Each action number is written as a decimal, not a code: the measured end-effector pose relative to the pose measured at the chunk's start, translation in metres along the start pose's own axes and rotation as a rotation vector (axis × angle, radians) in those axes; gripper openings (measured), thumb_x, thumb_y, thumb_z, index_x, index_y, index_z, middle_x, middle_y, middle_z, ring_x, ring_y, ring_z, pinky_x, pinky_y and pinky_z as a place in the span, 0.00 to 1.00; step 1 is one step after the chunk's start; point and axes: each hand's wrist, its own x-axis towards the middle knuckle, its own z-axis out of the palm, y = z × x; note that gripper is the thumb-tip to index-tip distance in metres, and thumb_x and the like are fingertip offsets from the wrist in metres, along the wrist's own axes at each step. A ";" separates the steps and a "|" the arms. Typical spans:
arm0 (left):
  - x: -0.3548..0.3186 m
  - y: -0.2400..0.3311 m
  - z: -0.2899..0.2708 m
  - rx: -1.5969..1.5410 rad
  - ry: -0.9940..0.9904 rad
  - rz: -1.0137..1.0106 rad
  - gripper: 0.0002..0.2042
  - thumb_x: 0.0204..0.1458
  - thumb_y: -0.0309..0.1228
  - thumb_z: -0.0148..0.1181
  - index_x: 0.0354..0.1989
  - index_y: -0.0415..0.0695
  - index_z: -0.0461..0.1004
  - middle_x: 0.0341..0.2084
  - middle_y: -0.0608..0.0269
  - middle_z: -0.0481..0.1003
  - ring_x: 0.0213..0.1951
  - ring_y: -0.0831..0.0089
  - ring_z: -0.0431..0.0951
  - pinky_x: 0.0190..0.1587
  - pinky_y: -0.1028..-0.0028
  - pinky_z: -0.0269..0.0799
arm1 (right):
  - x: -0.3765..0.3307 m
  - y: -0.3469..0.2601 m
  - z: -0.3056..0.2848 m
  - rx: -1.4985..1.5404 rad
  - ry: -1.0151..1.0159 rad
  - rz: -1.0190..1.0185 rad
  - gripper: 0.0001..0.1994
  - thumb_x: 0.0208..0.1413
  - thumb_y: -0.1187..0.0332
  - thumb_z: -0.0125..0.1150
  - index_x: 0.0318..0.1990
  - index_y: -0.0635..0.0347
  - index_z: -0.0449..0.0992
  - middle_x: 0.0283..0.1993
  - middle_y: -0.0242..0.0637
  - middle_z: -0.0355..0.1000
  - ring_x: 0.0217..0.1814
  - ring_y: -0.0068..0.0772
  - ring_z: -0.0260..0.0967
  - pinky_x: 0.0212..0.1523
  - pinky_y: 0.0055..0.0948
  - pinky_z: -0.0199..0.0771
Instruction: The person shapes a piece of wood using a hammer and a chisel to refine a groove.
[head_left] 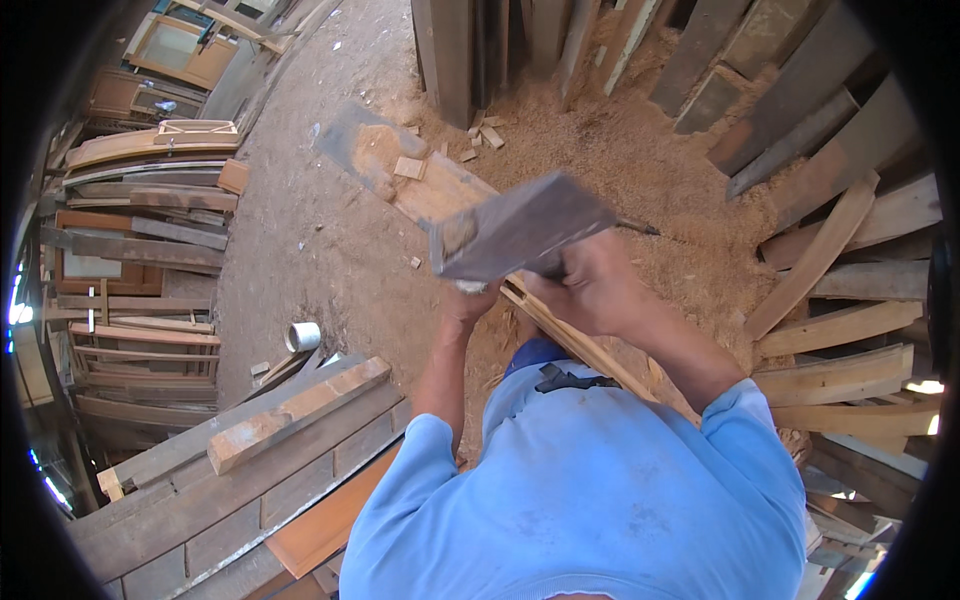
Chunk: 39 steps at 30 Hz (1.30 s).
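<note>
A dark wooden block (525,225), slightly blurred and shaped like a big mallet head, hangs in front of me above the work; no handle shows. My right hand (590,285) is closed at its near right side. Behind the block's lower left end is my left hand (468,303), its fingers mostly hidden, with a small white patch by them. Between my arms a narrow wooden piece (580,345) with a slot near its far end slants toward my body. A thin dark rod (638,227) sticks out beyond the block's right end; its other end is hidden.
A sawdust-covered board (455,185) with a small wood offcut (409,167) lies ahead. Planks (450,60) stand far ahead, and more timber (850,330) lines the right. Stacked frames (150,255) stand left. A white pot (302,336) sits near a thick beam (300,415).
</note>
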 end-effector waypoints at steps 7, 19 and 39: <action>-0.009 0.000 0.013 -0.108 -0.021 -0.005 0.13 0.54 0.25 0.63 0.48 0.41 0.77 0.40 0.58 0.80 0.45 0.61 0.80 0.49 0.62 0.74 | -0.001 0.028 0.032 -0.193 -0.300 0.186 0.15 0.47 0.68 0.60 0.43 0.62 0.75 0.33 0.55 0.77 0.38 0.58 0.77 0.39 0.51 0.76; 0.026 0.041 -0.008 -0.329 0.095 -0.442 0.08 0.57 0.27 0.63 0.31 0.45 0.69 0.22 0.67 0.74 0.23 0.81 0.74 0.27 0.76 0.71 | 0.003 -0.030 -0.048 0.307 0.013 0.307 0.18 0.49 0.67 0.66 0.46 0.67 0.75 0.31 0.55 0.76 0.35 0.52 0.78 0.38 0.42 0.75; 0.021 0.039 -0.010 -0.587 0.205 -0.218 0.08 0.55 0.22 0.64 0.39 0.41 0.70 0.27 0.67 0.73 0.30 0.77 0.77 0.34 0.76 0.74 | -0.009 0.011 -0.020 0.248 -0.087 0.335 0.17 0.48 0.66 0.67 0.43 0.68 0.76 0.25 0.40 0.69 0.26 0.30 0.66 0.31 0.33 0.69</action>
